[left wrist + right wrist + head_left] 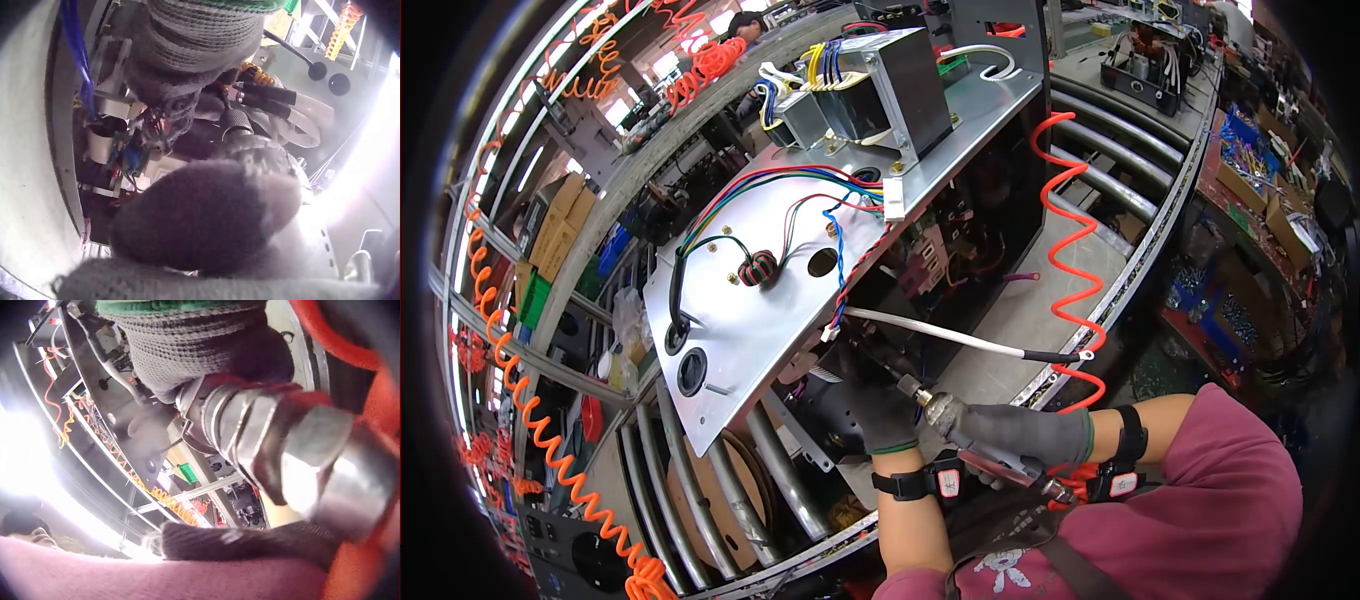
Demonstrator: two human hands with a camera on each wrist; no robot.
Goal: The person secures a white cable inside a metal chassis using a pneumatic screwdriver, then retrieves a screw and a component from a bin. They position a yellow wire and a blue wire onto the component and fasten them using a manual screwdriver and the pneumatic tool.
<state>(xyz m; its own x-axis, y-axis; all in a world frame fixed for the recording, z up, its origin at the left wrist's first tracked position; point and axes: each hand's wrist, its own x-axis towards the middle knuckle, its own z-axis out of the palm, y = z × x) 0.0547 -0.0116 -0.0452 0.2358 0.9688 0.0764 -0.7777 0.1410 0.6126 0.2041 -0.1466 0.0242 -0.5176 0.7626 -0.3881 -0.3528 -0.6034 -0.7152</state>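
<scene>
My gloved right hand (1035, 432) grips an air-powered driver (946, 415), its nose pointing up and left to the chassis. In the right wrist view, the tool's metal hose fitting (250, 428) runs out beside the glove. My gloved left hand (882, 405) reaches under the edge of a tilted sheet-metal panel (750, 225), close to the driver's nose. Its fingers are mostly hidden, and I cannot tell whether they hold anything. In the left wrist view, the driver's knurled nose (236, 122) shows near wires and a circuit board (128, 153) inside the chassis.
A transformer (870, 95) and coloured wires (775, 178) sit on the panel. A white cable (940, 332) crosses over the chassis opening. A red coiled hose (1068, 230) hangs at right. Conveyor rollers (720, 490) lie beneath, with an orange coiled hose (540, 430) at left.
</scene>
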